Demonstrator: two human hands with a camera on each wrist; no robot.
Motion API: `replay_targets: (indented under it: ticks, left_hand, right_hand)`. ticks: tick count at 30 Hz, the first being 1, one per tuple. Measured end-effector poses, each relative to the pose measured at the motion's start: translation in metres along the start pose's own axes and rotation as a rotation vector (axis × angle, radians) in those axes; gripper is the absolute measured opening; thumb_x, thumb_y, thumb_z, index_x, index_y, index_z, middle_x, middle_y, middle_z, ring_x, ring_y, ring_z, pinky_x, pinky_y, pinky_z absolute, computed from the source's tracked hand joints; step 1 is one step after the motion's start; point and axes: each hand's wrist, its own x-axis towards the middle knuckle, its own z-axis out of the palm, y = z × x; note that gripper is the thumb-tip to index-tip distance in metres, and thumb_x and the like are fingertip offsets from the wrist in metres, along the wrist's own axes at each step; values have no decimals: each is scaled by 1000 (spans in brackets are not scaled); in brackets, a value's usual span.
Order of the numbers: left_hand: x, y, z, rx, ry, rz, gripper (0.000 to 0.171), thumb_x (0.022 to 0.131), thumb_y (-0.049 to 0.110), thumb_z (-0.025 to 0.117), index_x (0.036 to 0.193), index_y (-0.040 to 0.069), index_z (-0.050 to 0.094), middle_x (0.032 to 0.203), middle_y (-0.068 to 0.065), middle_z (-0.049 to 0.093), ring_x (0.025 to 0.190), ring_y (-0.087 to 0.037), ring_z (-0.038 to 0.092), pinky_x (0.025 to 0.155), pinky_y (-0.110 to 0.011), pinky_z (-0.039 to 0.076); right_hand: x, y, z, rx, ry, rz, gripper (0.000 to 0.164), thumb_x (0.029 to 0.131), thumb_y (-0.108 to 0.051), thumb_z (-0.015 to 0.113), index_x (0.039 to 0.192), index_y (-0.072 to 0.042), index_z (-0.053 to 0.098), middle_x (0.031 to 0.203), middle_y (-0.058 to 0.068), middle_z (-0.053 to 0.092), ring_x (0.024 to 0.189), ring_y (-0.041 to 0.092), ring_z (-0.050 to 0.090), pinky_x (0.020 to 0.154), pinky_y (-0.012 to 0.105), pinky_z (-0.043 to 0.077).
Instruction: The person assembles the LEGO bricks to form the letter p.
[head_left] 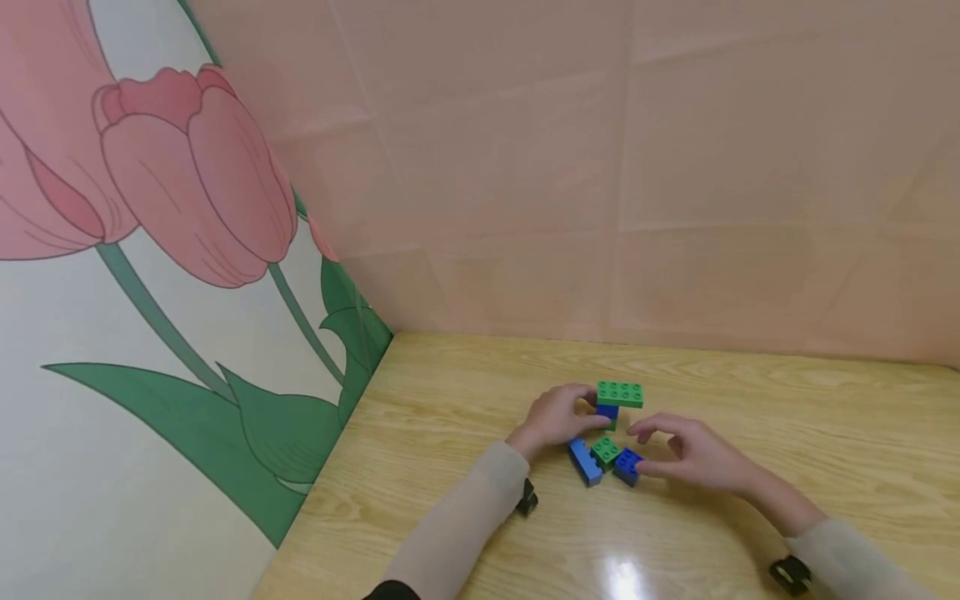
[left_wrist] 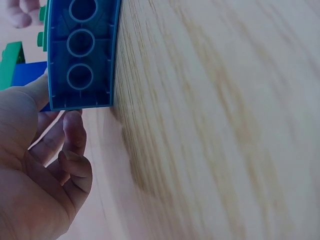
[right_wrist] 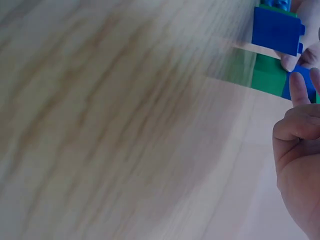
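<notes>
My left hand (head_left: 555, 418) pinches a small stack of toy building bricks between thumb and fingers. Its top is a long green brick (head_left: 619, 394), with a blue brick (head_left: 608, 412) under it and a green brick (right_wrist: 270, 75) at the bottom. Nearer to me sit a light blue brick (head_left: 585, 463), a small green brick (head_left: 605, 452) and a dark blue brick (head_left: 627, 467), close together in a row. The light blue one lies on its side, its hollow underside facing the left wrist camera. My right hand (head_left: 701, 454) holds nothing; its fingers are spread, the thumb tip beside the dark blue brick.
The bricks stand on a wood-grain table (head_left: 450, 400). Behind it rises a pinkish cloth-like backdrop (head_left: 487, 208), and along the left side a white panel with a tulip print (head_left: 195, 183). Black devices (head_left: 528, 498) are strapped at both wrists.
</notes>
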Motion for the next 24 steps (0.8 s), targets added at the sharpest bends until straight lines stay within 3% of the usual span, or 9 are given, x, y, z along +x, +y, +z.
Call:
replay_targets:
  ticks: [6, 13, 24]
  left_hand:
    - [11, 0, 0, -10, 13, -16, 34, 94, 55, 73, 120, 32, 71, 112, 23, 65, 113, -2, 59, 101, -37, 48]
    - [25, 1, 0, -2, 32, -22, 33, 93, 55, 73, 117, 32, 71, 112, 22, 66, 112, -1, 59, 99, -35, 48]
    - [43, 4, 1, -21, 55, -62, 33, 93, 54, 74, 119, 32, 71, 111, 24, 65, 113, -1, 59, 101, -36, 47]
  right_hand:
    - [11, 7, -7, -81, -100, 16, 55, 84, -46, 86, 127, -17, 69, 113, -14, 68, 104, 15, 64, 83, 39, 54]
    - [23, 20, -17, -38, -190, 25, 56, 82, -42, 88, 129, -19, 68, 127, -9, 67, 121, 24, 61, 101, 67, 44]
    - [39, 47, -36, 24, -274, 37, 47, 89, -31, 84, 131, -20, 67, 131, -4, 66, 126, 35, 57, 100, 70, 43]
